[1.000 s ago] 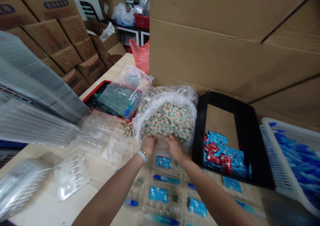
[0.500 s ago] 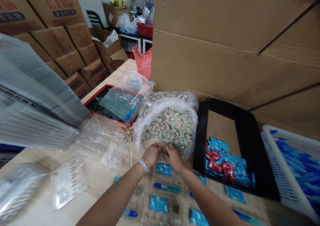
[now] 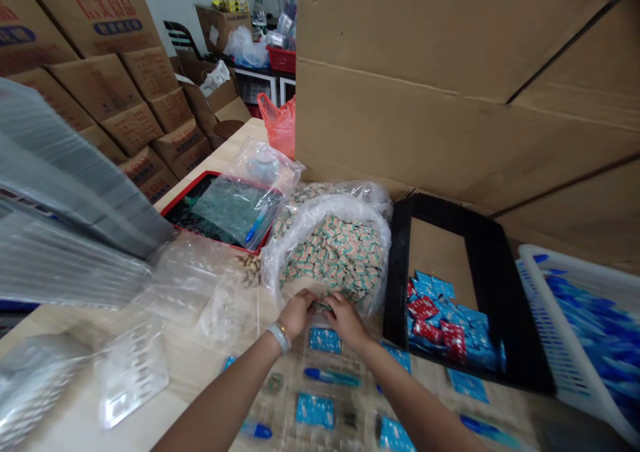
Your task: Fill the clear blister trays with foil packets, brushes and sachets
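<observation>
A clear plastic bag (image 3: 273, 265), its mouth spread wide, is full of small beige-and-green packets (image 3: 335, 255). At the bag's near edge my left hand (image 3: 297, 313) and my right hand (image 3: 346, 319) come close together, fingers pinched. A few small packets (image 3: 323, 305) show edge-on between the fingertips; how many each hand grips is hidden. Just below my hands lies a blue sachet (image 3: 325, 339) in a clear plastic tray. Nearer me are a blue-and-teal plastic pen-shaped piece (image 3: 333, 377) and another blue sachet (image 3: 315, 410).
Right of the bag, a black bin (image 3: 400, 272) holds blue and red sachets. Beyond it stands a white basket (image 3: 530, 292) of blue pieces. A red-rimmed tray (image 3: 187, 189) and stacked clear trays (image 3: 75, 172) lie left. A cardboard wall (image 3: 400, 105) rises behind.
My hands have stayed at the bag's near edge and drawn slightly together, with packets now showing between the fingertips. The whole view has shifted a little.
</observation>
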Demonstrator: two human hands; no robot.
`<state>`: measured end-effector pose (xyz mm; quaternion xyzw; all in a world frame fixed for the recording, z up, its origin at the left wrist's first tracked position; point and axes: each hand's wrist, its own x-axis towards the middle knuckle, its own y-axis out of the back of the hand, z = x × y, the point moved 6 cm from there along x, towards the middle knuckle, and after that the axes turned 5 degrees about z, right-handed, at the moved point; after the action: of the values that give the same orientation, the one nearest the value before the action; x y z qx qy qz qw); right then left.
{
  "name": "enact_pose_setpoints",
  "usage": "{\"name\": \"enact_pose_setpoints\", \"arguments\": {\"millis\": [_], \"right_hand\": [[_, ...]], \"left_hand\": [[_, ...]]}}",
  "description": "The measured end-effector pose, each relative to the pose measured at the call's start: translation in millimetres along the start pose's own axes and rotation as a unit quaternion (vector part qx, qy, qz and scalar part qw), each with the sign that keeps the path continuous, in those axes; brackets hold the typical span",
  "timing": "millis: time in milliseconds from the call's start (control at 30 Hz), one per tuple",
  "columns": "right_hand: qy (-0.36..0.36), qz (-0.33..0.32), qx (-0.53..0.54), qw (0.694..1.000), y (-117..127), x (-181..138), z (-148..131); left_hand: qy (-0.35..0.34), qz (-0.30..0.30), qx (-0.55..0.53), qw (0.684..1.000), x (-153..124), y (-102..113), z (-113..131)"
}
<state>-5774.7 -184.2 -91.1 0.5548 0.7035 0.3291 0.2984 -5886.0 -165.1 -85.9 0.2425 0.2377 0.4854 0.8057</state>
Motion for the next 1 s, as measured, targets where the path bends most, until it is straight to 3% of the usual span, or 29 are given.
{"name": "enact_pose_setpoints", "arguments": {"millis": [333,533,667,767,867,1000], "right_hand": [[-0.014,0.007,0.011,1.0,-0.3,-0.6,-1.0],[-0.025,0.029,0.054,0.998,5.3,-3.4,4.0],[-0.038,0.069,0.115,0.99,15.8,-7.5,11.7],[-0.069,0.083,0.163,0.981,18.1,-8.9,21.3],[-0.152,0.109,0.271,0.944,18.4,-7.8,33.9],[-0.255,0.096,0.488,0.83,15.2,-4.1,33.3]], "left_hand": [[-0.011,0.009,-0.021,1.0,-2.8,-8.1,6.0],[-0.018,0.016,0.033,0.999,-2.0,-5.6,8.4],[0.027,0.058,-0.004,0.998,6.3,7.2,-0.7],[0.091,0.048,-0.089,0.991,16.3,9.0,-9.5],[0.154,0.024,-0.244,0.957,22.3,3.7,-11.3],[0.199,-0.013,-0.456,0.867,21.8,-10.0,-0.9]]}}
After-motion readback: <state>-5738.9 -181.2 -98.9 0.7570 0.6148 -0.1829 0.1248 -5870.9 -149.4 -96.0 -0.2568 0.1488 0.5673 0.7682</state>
